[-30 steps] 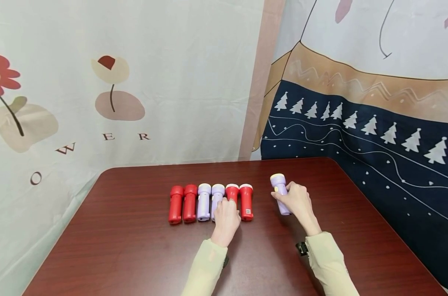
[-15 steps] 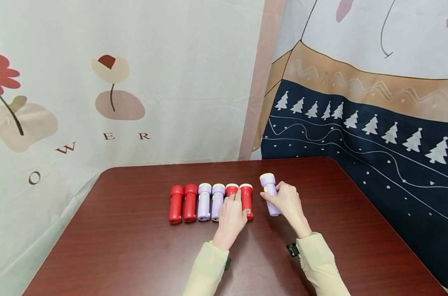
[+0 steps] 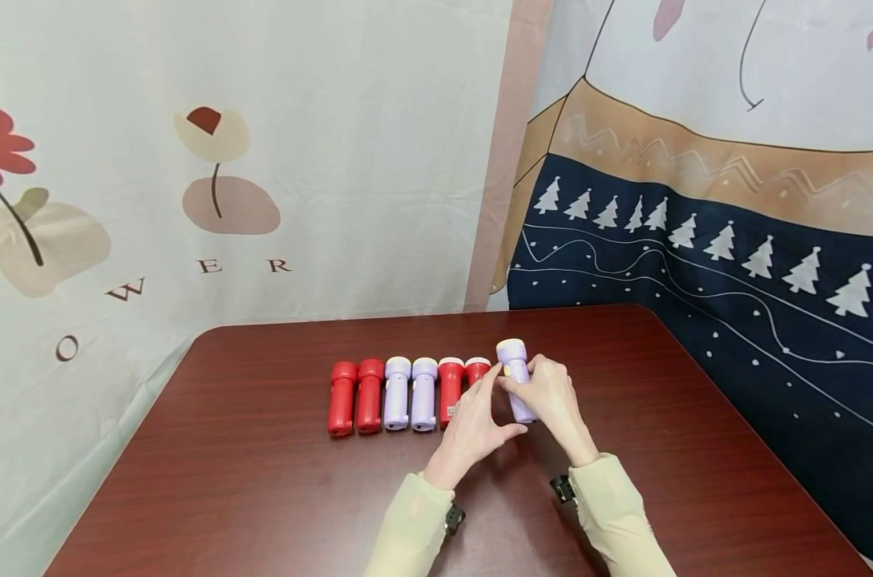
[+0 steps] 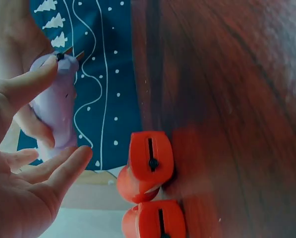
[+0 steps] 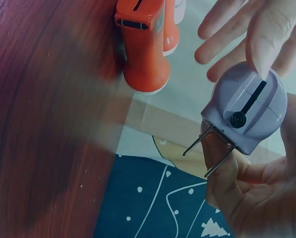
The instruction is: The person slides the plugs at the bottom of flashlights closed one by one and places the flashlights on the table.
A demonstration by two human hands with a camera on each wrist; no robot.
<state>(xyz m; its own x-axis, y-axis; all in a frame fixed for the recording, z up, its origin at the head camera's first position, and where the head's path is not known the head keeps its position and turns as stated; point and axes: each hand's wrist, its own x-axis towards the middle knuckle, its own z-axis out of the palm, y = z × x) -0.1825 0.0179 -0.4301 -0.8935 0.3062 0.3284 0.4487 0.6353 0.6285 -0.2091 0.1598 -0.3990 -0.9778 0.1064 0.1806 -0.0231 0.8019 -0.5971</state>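
Note:
My right hand point(image 3: 555, 393) grips a lilac flashlight point(image 3: 511, 353), raised just right of the row, its white-rimmed head pointing away from me. Two metal plug prongs point(image 5: 219, 152) stick out of its tail, beside a black slider point(image 5: 238, 119), in the right wrist view. My left hand point(image 3: 472, 433) has come up beside the flashlight with straight, spread fingers. In the left wrist view its thumb lies right at the tail end. The left hand partly covers the rightmost red flashlight point(image 3: 477, 368); next to that lies another red flashlight point(image 3: 450, 385).
Further left in the row are two lilac flashlights point(image 3: 397, 393) and two red flashlights point(image 3: 342, 401). All lie on the dark red-brown table point(image 3: 263, 489). Behind it hang a pale printed curtain point(image 3: 371, 160) and a navy cloth point(image 3: 696, 272) with white trees.
My right hand has carried the lilac flashlight leftward, toward the row. The left hand has moved from over the red flashlights to the right, its fingers spreading beside the held flashlight.

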